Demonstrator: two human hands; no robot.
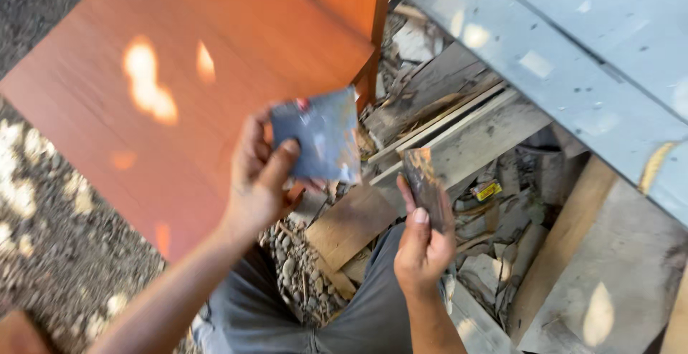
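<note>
My left hand (pixel 259 179) holds up a dark blue-grey square sheet (pixel 319 136), thumb pressed on its lower left corner. The sheet looks worn, with a rusty patch on its right side. My right hand (pixel 423 241) grips a smaller dark, narrow folded piece (pixel 423 176) of similar material, thumb on its lower end. The two pieces are apart, side by side, above a pile of wood scraps. My grey trousers (pixel 365 311) show below the hands.
A large reddish-brown board (pixel 165 60) lies at the left over gravel ground (pixel 43 203). Wood offcuts and planks (pixel 459 132) lie in a heap in the middle. A pale grey painted panel (pixel 573 46) runs across the upper right.
</note>
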